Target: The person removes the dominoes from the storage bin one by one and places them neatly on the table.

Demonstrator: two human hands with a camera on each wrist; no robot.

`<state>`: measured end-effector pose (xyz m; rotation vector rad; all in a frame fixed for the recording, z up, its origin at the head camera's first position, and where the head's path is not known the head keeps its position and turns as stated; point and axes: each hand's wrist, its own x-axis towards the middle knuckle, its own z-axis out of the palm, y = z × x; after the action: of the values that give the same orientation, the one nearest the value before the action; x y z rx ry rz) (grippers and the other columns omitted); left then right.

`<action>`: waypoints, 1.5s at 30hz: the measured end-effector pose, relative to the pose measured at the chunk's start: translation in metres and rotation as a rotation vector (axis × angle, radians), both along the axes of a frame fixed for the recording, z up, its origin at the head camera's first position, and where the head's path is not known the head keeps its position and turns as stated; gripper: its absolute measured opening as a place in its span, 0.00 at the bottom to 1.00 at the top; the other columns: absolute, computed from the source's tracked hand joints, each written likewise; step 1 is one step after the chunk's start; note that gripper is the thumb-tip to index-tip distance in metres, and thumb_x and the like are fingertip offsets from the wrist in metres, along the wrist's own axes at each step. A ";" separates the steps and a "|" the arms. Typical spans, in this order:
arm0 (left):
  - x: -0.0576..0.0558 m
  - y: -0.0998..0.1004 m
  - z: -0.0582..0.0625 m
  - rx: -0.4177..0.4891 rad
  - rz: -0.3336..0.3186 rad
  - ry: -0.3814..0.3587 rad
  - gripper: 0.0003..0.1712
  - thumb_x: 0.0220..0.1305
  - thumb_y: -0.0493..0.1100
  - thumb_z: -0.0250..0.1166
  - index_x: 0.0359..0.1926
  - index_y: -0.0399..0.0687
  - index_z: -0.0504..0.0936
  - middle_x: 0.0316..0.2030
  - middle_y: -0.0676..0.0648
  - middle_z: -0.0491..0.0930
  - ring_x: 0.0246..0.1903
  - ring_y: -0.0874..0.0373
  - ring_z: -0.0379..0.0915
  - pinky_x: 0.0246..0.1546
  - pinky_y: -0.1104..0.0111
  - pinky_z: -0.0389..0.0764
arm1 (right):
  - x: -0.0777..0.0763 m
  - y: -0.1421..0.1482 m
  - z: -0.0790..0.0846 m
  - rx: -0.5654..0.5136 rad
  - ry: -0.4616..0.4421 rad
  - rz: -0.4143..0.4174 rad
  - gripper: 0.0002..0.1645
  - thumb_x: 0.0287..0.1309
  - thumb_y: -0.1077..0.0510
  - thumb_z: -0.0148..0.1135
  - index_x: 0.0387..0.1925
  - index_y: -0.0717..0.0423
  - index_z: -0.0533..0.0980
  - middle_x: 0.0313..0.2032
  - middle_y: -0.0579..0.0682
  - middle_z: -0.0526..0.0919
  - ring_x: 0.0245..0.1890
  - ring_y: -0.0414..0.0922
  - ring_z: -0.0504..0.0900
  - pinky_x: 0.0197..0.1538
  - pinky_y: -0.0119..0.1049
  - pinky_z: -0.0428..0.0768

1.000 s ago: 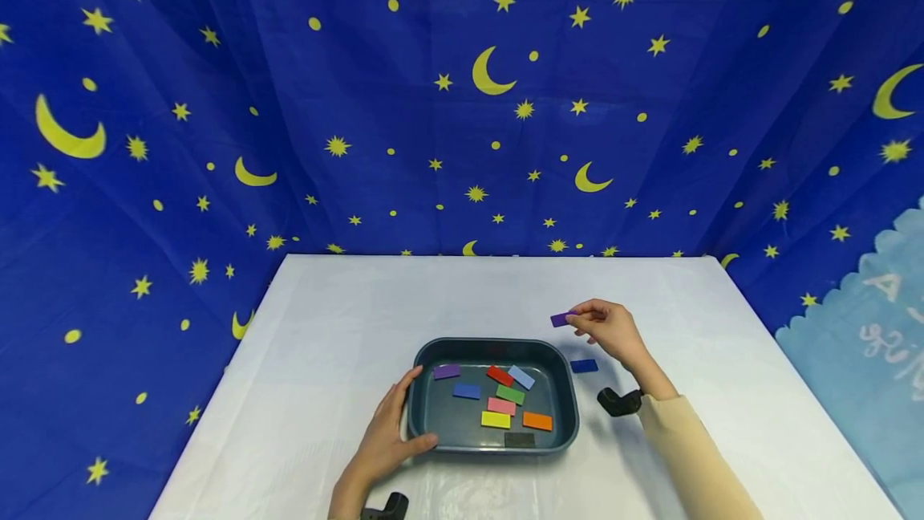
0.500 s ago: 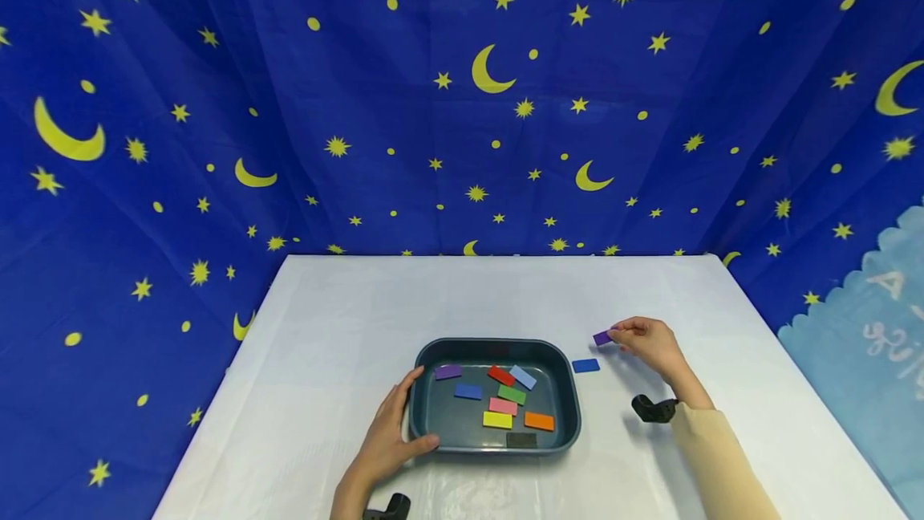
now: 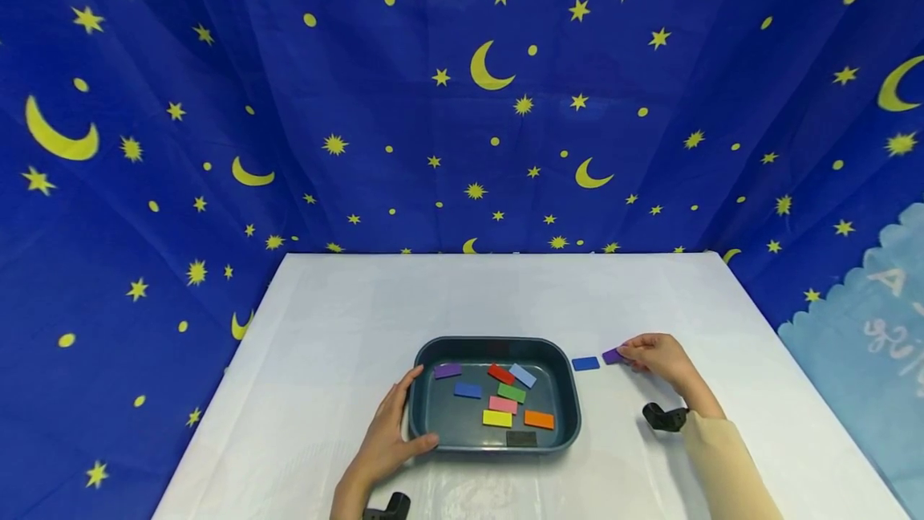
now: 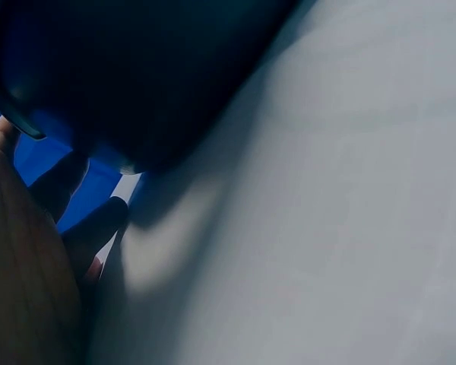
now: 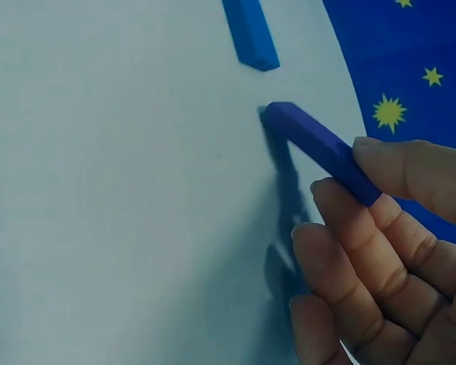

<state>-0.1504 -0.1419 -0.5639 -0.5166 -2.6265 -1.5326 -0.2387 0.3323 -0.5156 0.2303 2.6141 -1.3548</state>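
Observation:
Between thumb and fingers, my right hand (image 3: 658, 355) pinches a purple domino-shaped block (image 5: 319, 144). In the right wrist view the block slants, one end low over its shadow on the white table; whether it touches cannot be told. A blue block (image 3: 585, 363) lies just left of it, with a small gap between. My left hand (image 3: 390, 432) holds the left end of a dark blue-grey tray (image 3: 575, 424), thumb on the near rim and fingers along the left side. In the left wrist view its fingers (image 4: 99, 224) show beside the dark tray wall.
Several coloured blocks lie flat inside the tray, among them a purple one (image 3: 447, 371), a red one (image 3: 501, 374), a yellow one (image 3: 497, 419) and an orange one (image 3: 538, 420). A starry blue curtain (image 3: 404, 103) stands behind the white table (image 3: 346, 303).
My right hand has carried the purple block to the right, then nearer and down beside the blue block. The left hand and the tray stay in place.

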 end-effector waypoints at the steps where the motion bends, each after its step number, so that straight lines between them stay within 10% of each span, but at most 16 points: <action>1: 0.000 0.000 0.000 0.002 0.001 -0.001 0.56 0.43 0.64 0.70 0.72 0.70 0.53 0.69 0.43 0.58 0.66 0.36 0.50 0.59 0.37 0.53 | 0.000 0.001 -0.001 0.004 -0.005 -0.001 0.20 0.56 0.53 0.67 0.39 0.69 0.79 0.27 0.48 0.82 0.25 0.42 0.78 0.29 0.35 0.78; 45: 0.000 0.001 0.000 -0.006 0.008 -0.003 0.56 0.43 0.64 0.70 0.72 0.70 0.52 0.69 0.43 0.57 0.66 0.34 0.49 0.57 0.35 0.53 | -0.001 -0.001 0.002 0.230 -0.006 0.040 0.19 0.57 0.49 0.65 0.34 0.64 0.76 0.26 0.51 0.78 0.23 0.44 0.76 0.27 0.36 0.73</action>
<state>-0.1501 -0.1412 -0.5643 -0.5047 -2.6330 -1.5246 -0.2400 0.3310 -0.5137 0.2127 2.7517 -1.0385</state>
